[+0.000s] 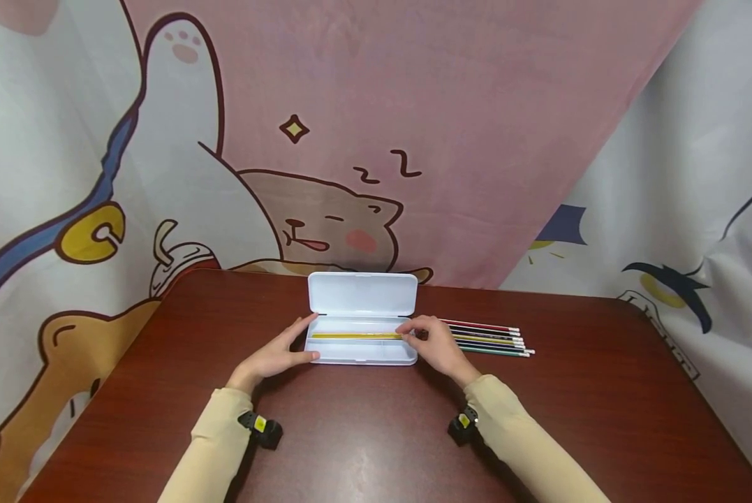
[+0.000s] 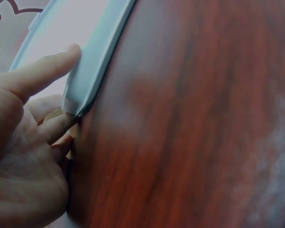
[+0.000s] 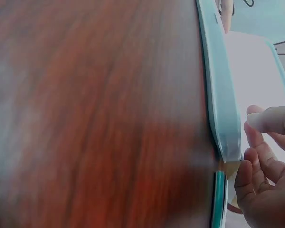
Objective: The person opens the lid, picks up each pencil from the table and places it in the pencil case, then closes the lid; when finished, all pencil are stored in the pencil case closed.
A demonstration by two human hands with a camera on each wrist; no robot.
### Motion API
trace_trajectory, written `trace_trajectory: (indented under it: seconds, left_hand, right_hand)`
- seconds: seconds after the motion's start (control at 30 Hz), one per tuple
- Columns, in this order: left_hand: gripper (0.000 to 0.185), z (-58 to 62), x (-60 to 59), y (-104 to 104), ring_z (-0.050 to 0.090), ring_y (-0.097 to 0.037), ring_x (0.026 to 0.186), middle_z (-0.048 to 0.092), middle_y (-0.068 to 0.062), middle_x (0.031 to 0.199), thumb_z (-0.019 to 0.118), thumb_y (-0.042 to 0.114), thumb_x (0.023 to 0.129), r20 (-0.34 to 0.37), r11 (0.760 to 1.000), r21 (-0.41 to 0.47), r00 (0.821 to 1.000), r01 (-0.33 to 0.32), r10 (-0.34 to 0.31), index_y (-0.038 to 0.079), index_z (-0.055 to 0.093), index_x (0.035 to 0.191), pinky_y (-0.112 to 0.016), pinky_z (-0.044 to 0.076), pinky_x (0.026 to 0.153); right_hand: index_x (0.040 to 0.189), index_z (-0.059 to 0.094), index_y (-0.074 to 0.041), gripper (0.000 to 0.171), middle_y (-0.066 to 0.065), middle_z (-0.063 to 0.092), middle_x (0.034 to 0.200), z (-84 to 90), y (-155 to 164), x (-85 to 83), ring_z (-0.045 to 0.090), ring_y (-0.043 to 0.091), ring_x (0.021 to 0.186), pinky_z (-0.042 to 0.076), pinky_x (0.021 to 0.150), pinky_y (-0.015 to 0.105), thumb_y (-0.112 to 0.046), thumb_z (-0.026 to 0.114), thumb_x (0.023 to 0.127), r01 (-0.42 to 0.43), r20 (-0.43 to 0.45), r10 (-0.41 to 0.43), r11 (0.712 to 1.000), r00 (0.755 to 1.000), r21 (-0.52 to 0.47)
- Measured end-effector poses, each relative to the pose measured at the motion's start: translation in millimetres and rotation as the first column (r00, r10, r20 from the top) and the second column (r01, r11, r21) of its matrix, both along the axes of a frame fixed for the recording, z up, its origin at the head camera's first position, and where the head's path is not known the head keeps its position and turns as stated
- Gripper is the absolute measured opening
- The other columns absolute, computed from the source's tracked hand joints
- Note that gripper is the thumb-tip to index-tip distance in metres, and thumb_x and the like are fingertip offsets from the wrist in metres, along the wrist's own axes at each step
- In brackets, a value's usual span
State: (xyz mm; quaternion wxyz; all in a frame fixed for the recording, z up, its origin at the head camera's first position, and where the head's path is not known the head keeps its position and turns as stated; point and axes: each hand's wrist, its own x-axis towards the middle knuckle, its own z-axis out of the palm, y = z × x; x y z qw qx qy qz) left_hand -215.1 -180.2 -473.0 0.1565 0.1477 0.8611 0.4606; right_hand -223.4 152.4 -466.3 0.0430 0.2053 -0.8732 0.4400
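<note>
An open white pencil case point(image 1: 361, 356) lies on the dark red table point(image 1: 363, 433), its lid point(image 1: 362, 293) standing up at the back. A yellow pencil point(image 1: 357, 336) lies lengthwise inside it. My left hand point(image 1: 311, 338) rests against the case's left end, thumb along the front wall and straight fingers at the corner; the left wrist view shows the thumb point(image 2: 47, 66) on the case's wall point(image 2: 104, 42). My right hand point(image 1: 408, 331) pinches the yellow pencil's right end at the case's right end point(image 3: 221, 95), fingers point(image 3: 256, 152) curled.
Several coloured pencils point(image 1: 495, 339) lie side by side on the table just right of the case; a green one point(image 3: 219, 199) shows beside my right hand. A cartoon-print cloth point(image 1: 376, 140) hangs behind the table. Bare tabletop stretches in front of the case.
</note>
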Motion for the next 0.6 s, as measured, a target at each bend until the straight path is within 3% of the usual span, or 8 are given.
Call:
trace_trajectory:
  seconds: [0.13, 0.27, 0.6]
  left_hand:
    - [0.083, 1.5, 0.5, 1.1, 0.006, -0.044, 0.143, 0.012, -0.026, 0.156, 0.071, 0.029, 0.087, 0.006, 1.000, -0.007, 1.000, -0.005, 0.005, 0.011, 0.025, 0.153, -0.067, 0.012, 0.106]
    - [0.083, 0.8, 0.4, 1.7, 0.007, -0.044, 0.142, 0.013, -0.026, 0.156, 0.071, 0.030, 0.087, -0.002, 1.000, -0.010, 1.000, -0.002, 0.002, 0.010, 0.025, 0.153, -0.067, 0.012, 0.106]
    - [0.084, 1.1, 0.6, 1.7, 0.009, -0.045, 0.142, 0.012, -0.027, 0.156, 0.071, 0.030, 0.087, -0.007, 1.000, -0.016, 1.000, 0.006, -0.007, 0.009, 0.024, 0.153, -0.066, 0.013, 0.106]
  right_hand:
    - [0.096, 0.076, -0.005, 0.016, 0.008, 0.069, 0.099, 0.9, 10.8, 2.3, 0.059, 0.032, 0.103, 0.045, 0.088, 0.049, 0.003, 0.069, 0.085, 0.015, 0.017, -0.015, 1.000, 1.000, -0.013]
    - [0.098, 0.076, -0.005, 0.017, 0.009, 0.069, 0.104, 1.0, 23.1, 5.6, 0.058, 0.033, 0.110, 0.042, 0.094, 0.050, 0.003, 0.069, 0.084, 0.044, 0.023, -0.044, 0.999, 0.999, 0.001]
    - [0.097, 0.075, -0.002, 0.016, 0.004, 0.069, 0.094, 1.1, 59.9, 18.9, 0.061, 0.021, 0.087, 0.049, 0.074, 0.038, 0.005, 0.070, 0.083, 0.065, -0.029, -0.064, 0.997, 0.998, 0.038]
